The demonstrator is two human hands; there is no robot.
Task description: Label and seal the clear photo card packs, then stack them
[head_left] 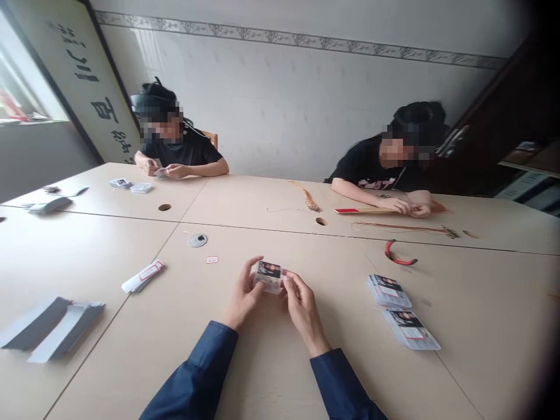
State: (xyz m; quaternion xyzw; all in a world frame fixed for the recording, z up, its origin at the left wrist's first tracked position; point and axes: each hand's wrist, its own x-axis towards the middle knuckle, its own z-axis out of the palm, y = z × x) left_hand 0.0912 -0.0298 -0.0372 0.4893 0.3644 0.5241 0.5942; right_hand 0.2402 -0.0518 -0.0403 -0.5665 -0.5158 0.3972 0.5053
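A card pack (268, 277) is pinched between the half-closed left hand (243, 294) and right hand (303, 306), its long axis pointing forward across the table (109, 256).

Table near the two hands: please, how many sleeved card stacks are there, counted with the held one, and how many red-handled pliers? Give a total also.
Sleeved card stacks on the table: 2
Sleeved card stack held by left hand and right hand: 1
Red-handled pliers: 1
Total: 4
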